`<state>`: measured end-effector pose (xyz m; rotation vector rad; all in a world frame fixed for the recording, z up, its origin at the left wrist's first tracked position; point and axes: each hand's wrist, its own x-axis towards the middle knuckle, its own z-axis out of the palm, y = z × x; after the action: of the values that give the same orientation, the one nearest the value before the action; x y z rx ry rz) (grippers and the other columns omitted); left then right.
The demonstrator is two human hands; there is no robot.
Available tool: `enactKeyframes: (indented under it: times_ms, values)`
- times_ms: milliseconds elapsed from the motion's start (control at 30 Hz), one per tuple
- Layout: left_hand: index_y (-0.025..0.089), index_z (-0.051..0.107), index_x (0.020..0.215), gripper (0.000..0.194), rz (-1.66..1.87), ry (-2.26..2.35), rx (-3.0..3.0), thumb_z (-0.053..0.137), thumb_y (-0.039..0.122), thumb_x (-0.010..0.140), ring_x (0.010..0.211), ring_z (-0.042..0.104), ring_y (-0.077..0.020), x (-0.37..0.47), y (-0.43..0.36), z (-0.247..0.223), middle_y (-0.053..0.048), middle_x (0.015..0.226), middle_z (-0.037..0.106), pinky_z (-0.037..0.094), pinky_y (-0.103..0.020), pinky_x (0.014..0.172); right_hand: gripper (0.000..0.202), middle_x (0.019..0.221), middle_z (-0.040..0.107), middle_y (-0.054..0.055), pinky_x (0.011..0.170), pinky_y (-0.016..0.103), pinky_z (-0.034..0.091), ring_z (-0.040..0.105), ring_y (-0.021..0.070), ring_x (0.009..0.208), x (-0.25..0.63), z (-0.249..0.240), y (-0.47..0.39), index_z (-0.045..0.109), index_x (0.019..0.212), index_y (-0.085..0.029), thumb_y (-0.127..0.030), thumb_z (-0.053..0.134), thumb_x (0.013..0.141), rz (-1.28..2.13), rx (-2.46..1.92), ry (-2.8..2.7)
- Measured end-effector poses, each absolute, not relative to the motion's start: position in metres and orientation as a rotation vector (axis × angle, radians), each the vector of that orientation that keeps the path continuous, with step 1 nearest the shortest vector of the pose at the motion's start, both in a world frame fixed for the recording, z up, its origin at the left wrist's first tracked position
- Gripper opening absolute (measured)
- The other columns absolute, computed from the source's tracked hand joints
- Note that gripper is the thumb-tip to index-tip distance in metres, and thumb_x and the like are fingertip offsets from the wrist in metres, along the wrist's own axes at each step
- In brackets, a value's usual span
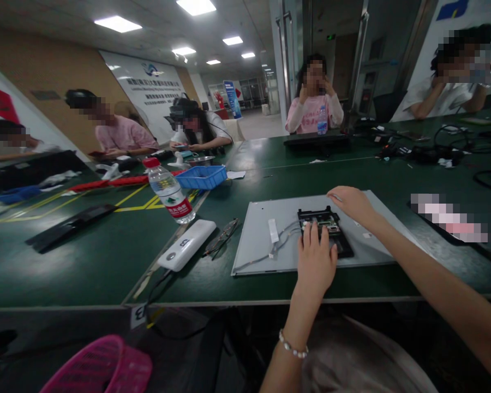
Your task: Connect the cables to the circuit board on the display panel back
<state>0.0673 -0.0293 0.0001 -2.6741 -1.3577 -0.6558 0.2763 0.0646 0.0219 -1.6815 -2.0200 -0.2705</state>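
A grey flat display panel (253, 234) lies face down on the table, with a black plastic frame (346, 245) around a circuit board (331, 225) at its middle. My left hand (317, 259) rests on the near left part of this frame, fingers stretched out and slightly apart. Thin grey cables (284, 240) run from the board to the panel's lower left corner, past a white sticker (273, 230). Over the panel's far edge, my right hand (349, 203) is closed, its fingertips pinched together beyond the frame. What they hold is too small to make out.
Left of the panel lie eyeglasses (221, 238), a white power bank (188, 245) with a cable, and an upright water bottle (169, 191). A blue tray (204, 177) sits behind. A phone-like slab (448, 218) lies right. Several people sit around the table. A pink basket (102, 365) stands below.
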Motion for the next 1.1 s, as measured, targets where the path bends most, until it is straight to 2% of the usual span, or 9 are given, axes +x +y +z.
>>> enactKeyframes:
  times_ms: [133,267,467,700,800,933,1100]
  values:
    - [0.017,0.040,0.139,0.048,-0.646,-1.367,-2.675,0.036,0.035,0.095,0.141,0.025,-0.0286,0.067,-0.029,0.001,-0.012,0.150,0.033,0.034,-0.048,0.109,0.026,0.097,0.074,0.006,0.076,0.032,0.050,0.067,0.0226,0.089,0.310,0.015,0.065,0.073,0.094,-0.021,-0.027,0.049,0.087,-0.189,-1.870,-1.949]
    - [0.017,0.039,0.139,0.048,-0.652,-1.371,-2.675,0.035,0.034,0.095,0.141,0.024,-0.0281,0.068,-0.030,0.001,-0.012,0.150,0.033,0.033,-0.048,0.110,0.025,0.095,0.074,0.004,0.081,0.032,0.050,0.067,0.0208,0.089,0.331,0.008,0.066,0.074,0.092,-0.022,-0.027,0.051,0.084,0.020,-1.740,-2.055]
    - [0.017,0.036,0.141,0.049,-0.621,-1.400,-2.670,0.036,0.034,0.095,0.142,0.021,-0.0287,0.067,-0.032,0.003,-0.013,0.152,0.029,0.028,-0.054,0.111,0.021,0.092,0.074,0.004,0.083,0.034,0.051,0.068,0.0219,0.087,0.332,0.002,0.070,0.075,0.089,-0.021,-0.026,0.056,0.081,0.133,-1.641,-2.214]
    - [0.017,0.028,0.145,0.062,-0.463,-1.324,-2.841,0.043,0.044,0.091,0.143,0.019,-0.0302,0.053,-0.001,0.042,-0.016,0.153,0.026,0.027,-0.055,0.110,0.024,0.095,0.074,0.006,0.084,0.035,0.050,0.067,0.0230,0.088,0.323,0.012,0.065,0.075,0.092,-0.021,-0.028,0.053,0.085,0.028,-1.676,-2.145]
    - [0.016,0.027,0.144,0.072,-0.338,-1.288,-2.919,0.050,0.052,0.086,0.141,0.021,-0.0345,0.049,0.034,0.057,-0.019,0.152,0.026,0.027,-0.057,0.108,0.026,0.101,0.073,0.007,0.087,0.036,0.049,0.066,0.0234,0.094,0.305,0.019,0.064,0.073,0.096,-0.020,-0.028,0.049,0.089,-0.087,-1.615,-2.056]
    - [0.013,0.030,0.142,0.077,-0.192,-1.204,-3.115,0.048,0.060,0.085,0.139,0.031,-0.0301,0.045,0.077,0.054,-0.020,0.149,0.033,0.032,-0.044,0.109,0.026,0.103,0.072,0.007,0.087,0.034,0.047,0.064,0.0229,0.098,0.275,0.019,0.067,0.071,0.098,-0.019,-0.025,0.047,0.091,-0.133,-1.512,-2.156]
    - [0.011,0.032,0.141,0.073,-0.315,-1.113,-3.170,0.050,0.055,0.086,0.136,0.036,-0.0248,0.039,0.095,0.029,-0.018,0.147,0.037,0.034,-0.035,0.108,0.024,0.099,0.073,0.006,0.082,0.034,0.048,0.065,0.0235,0.095,0.260,0.011,0.072,0.072,0.095,-0.021,-0.022,0.048,0.090,-0.108,-1.531,-2.292]
